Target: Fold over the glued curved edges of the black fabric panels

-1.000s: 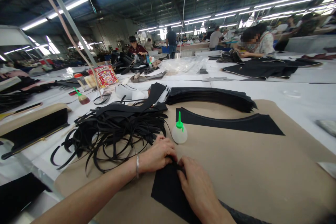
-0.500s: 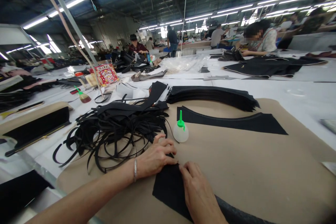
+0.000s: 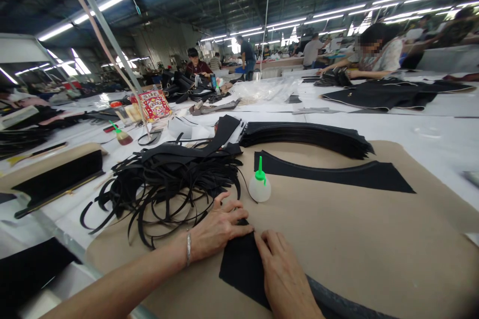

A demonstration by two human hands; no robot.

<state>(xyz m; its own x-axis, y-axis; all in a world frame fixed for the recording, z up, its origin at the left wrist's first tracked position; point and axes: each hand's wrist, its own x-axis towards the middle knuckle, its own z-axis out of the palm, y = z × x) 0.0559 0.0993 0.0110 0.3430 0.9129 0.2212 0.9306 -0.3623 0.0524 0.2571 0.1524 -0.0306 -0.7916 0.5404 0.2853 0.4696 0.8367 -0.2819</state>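
A: Nearest first. What do we have under the hands?
B: A black panel (image 3: 242, 266), flat on the tan sheet (image 3: 359, 239), running out of our view at the bottom edge.
A: Left hand (image 3: 219, 229)?
B: Fingers spread wide, resting on the panel's far end, thumb along the edge. We see a bracelet (image 3: 188, 247) on that wrist.
A: Right hand (image 3: 284, 274)?
B: Fingers close together, tips at the panel's edge, just beside the left thumb. We can't tell whether it pinches.
A: Next out?
B: Heap of black strips (image 3: 179, 174) left, then a bottle with a green spout (image 3: 260, 189), upright, near the left fingers. Past it we log a second black panel (image 3: 337, 175), then a curved black stack (image 3: 307, 134).
A: Beyond that?
B: White tabletop (image 3: 284, 118), a red packet (image 3: 154, 105) on the left, clear plastic (image 3: 264, 90) mid-table, dark pieces (image 3: 389, 94) on the right. Behind those we get a co-worker in a pale patterned top (image 3: 391, 57), leaning over the table.
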